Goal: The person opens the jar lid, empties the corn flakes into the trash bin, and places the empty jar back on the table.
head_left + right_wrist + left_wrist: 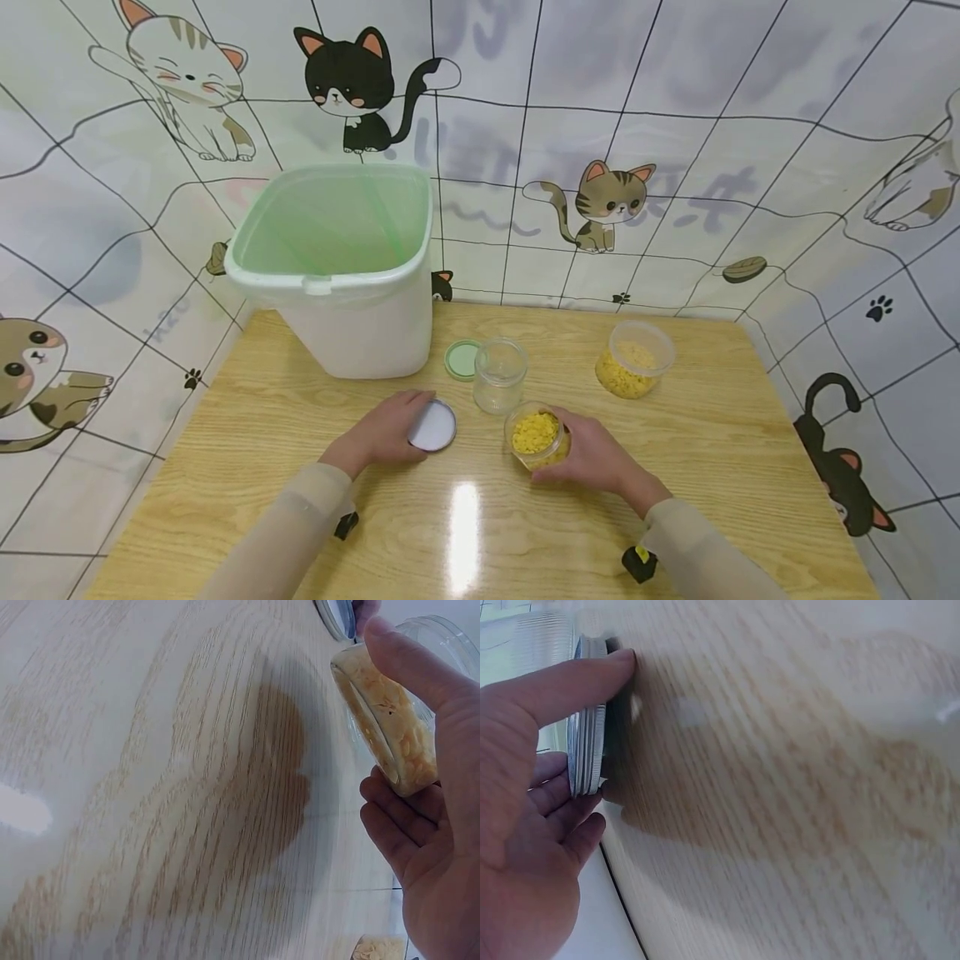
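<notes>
My left hand (390, 427) holds a round metal-rimmed lid (432, 426) by its edge; the left wrist view shows the lid's ridged rim (589, 742) between thumb and fingers. In my right hand (592, 454) is a clear jar (537, 436) of yellow flakes, its mouth uncovered. The right wrist view shows that jar (394, 724) tilted and lifted off the table, thumb on one side and fingers on the other. Just behind it stands a clear jar with no flakes (500, 377). A green lid (462, 360) lies beside that jar.
A large white bin (360, 333) with a pale green inside stands at the back left. Toward the back right is a clear plastic tub (634, 358) partly filled with yellow flakes. Walls with cat drawings (480, 275) border the wooden table (712, 433) behind and on both sides.
</notes>
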The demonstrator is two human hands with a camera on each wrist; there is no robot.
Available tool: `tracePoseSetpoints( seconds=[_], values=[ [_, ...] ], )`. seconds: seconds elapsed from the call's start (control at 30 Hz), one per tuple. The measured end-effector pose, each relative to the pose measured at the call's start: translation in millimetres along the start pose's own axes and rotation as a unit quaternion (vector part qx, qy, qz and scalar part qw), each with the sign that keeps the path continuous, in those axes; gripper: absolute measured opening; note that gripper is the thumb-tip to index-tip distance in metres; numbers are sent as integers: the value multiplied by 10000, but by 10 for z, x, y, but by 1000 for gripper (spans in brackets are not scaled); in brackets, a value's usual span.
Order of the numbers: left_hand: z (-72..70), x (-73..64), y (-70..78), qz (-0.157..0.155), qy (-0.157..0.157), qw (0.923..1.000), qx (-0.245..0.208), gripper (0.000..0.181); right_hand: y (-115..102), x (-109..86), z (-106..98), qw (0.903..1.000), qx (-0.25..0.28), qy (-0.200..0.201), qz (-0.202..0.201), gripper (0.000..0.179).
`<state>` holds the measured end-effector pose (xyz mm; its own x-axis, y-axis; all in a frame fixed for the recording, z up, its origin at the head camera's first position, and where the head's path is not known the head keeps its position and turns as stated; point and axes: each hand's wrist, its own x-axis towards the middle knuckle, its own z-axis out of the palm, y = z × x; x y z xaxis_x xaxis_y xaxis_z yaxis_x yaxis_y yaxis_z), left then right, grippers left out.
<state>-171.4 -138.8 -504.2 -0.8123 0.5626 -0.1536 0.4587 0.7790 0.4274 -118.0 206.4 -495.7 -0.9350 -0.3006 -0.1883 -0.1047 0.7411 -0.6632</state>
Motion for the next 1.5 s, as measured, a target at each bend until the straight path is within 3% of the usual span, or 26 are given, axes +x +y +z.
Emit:
tracePoseSetpoints(
  seconds=[0.33, 0.57, 0.8, 1.07, 1.2, 1.37, 1.5],
  values=[
    [-26, -7, -23, -65, -128, 9993, -351, 92, -9, 8, -43, 9999, -95, 4, 33, 101],
    [-161, -91, -116, -96, -57, 9964, -837, 73, -32, -22, -149, 9998, -114, 52, 141, 103],
    [-382, -264, -294, -293, 269, 9915, -1237, 53, -6, -28, -280, 9994, -265, 47, 208, 104],
    [-684, -515, -566, -448, 645, 9806, -1797, 50, -58, -6, -546, 9984, -513, 136, 209, 110],
    [-849, -622, -678, -747, 650, 9759, -1945, 51, -98, 39, -691, 9973, -679, 281, 55, 113],
    [-1111, -745, -818, -1059, 564, 9715, -2046, 54, -143, 124, -844, 9964, -639, 530, -159, 113],
    [-1320, -836, -899, -1255, 859, 9712, -1834, 52, -219, 190, -963, 9958, -638, 635, -140, 114]
  ],
)
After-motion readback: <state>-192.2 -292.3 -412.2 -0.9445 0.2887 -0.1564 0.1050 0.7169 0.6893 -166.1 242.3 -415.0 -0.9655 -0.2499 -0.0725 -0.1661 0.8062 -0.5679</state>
